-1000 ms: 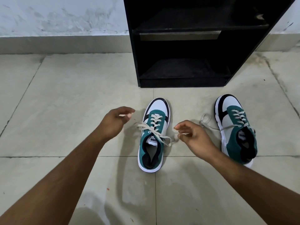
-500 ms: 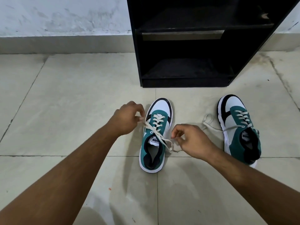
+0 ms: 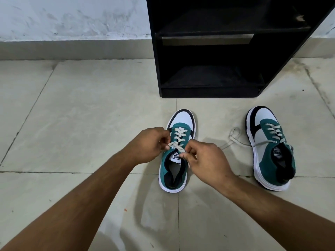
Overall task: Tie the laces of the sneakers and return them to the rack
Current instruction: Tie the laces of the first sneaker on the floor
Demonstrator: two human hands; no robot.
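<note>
Two teal, white and black sneakers stand on the tiled floor, toes toward the rack. The left sneaker point(image 3: 181, 124) sits between my hands. My left hand point(image 3: 148, 144) pinches one end of its cream lace point(image 3: 178, 140) at the shoe's left side. My right hand point(image 3: 204, 158) pinches the other end just over the tongue. The lace ends cross between my fingers. The right sneaker point(image 3: 272, 153) stands apart, its loose lace point(image 3: 233, 138) trailing onto the floor to its left. The black shoe rack point(image 3: 208, 91) stands behind, its shelves bare.
A white wall with a grey skirting point(image 3: 72, 49) runs behind the rack. Pale floor tiles point(image 3: 81, 115) with dark grout lines spread to the left and in front of the shoes.
Both hands have moved inward over the left sneaker and taken hold of its lace ends, pulling them together across the tongue. The right sneaker has not moved.
</note>
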